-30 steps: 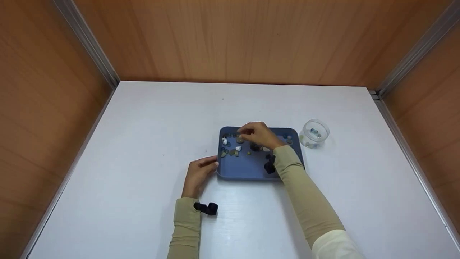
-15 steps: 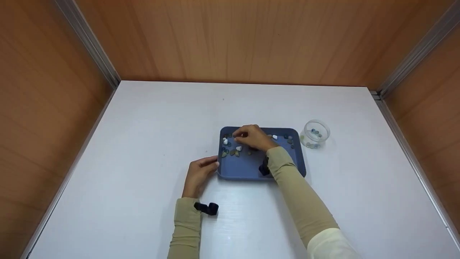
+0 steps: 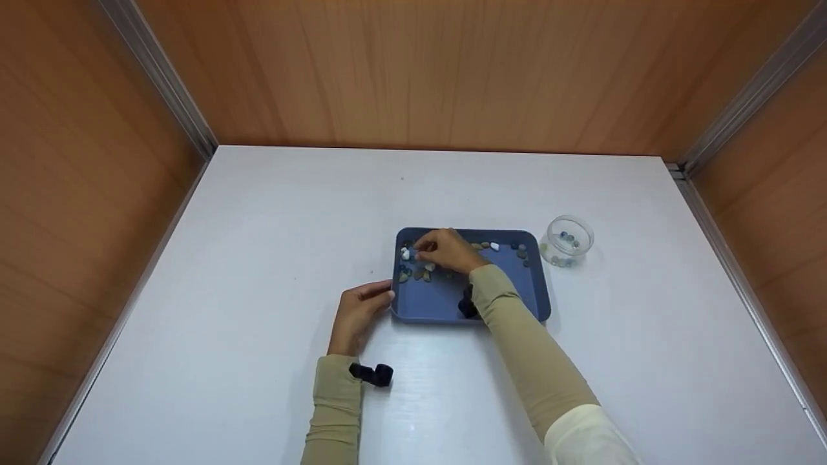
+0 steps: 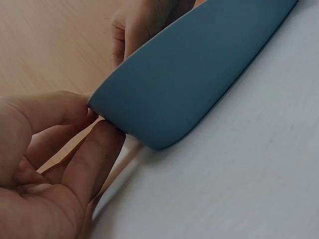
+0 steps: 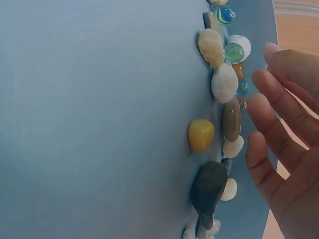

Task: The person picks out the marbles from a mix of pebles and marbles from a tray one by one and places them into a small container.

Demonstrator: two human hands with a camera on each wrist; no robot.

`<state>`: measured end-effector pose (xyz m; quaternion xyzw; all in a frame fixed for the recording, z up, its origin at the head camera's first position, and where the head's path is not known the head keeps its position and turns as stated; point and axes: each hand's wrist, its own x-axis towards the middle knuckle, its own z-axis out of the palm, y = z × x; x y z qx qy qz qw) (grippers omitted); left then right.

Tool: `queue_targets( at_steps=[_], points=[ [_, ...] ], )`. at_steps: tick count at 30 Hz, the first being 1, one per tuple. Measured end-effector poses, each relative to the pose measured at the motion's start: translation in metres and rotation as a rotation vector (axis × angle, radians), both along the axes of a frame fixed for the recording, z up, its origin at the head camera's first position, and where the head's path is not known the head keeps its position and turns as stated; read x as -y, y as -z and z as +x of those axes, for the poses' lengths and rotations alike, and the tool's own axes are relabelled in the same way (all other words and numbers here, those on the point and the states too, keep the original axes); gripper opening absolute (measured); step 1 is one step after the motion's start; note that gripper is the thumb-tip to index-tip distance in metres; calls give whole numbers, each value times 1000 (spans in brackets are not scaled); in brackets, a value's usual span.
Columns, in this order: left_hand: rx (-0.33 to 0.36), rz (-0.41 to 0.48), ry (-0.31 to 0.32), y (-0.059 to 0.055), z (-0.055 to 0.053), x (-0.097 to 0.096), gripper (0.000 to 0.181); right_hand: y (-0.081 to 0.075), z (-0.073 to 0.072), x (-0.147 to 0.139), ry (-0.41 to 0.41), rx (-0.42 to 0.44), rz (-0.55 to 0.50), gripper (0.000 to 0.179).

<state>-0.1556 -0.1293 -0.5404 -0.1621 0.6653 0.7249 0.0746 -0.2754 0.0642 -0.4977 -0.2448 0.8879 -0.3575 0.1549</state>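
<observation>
A blue tray [image 3: 433, 307] holds small stones and glass marbles, mostly along its far and left sides. My left hand [image 3: 355, 313] holds the tray's left edge, thumb and fingertips at the rim in the left wrist view. Over the tray's far left part is my right hand [image 3: 449, 250], thumb and index finger low near a white stone [image 3: 405, 254]. In the right wrist view its fingers are bent and spread, with nothing visible between them. Beside them lie a green marble [image 5: 234, 52], a yellow stone [image 5: 201, 135] and a dark stone [image 5: 209, 184]. The right hand hides some stones.
A clear round jar [image 3: 550, 250] with several marbles stands just right of the tray. The white table [image 3: 258, 245] is bounded by wooden panels [image 3: 413, 77] at the back and sides. A black wrist camera [image 3: 381, 374] projects from the left sleeve.
My right hand has moved left and slightly nearer over the tray, uncovering stones along the far right side. The left hand and the tray have stayed in place.
</observation>
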Motion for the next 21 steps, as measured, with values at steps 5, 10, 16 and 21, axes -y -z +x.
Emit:
queue_targets(
  at_steps=[5, 10, 16, 21],
  points=[
    [0, -18, 13, -1, 0, 1, 29, 2, 1, 4, 14, 11, 27, 26],
    [8, -18, 28, -2, 1, 2, 31, 6, 2, 8, 18, -12, 67, 26],
    [-2, -7, 31, -2, 2, 2, 32, 8, 2, 12, 26, -19, 102, 25],
    [-2, -34, 17, -3, 1, 2, 29, 9, 2, 13, 23, -32, 127, 25]
  ],
)
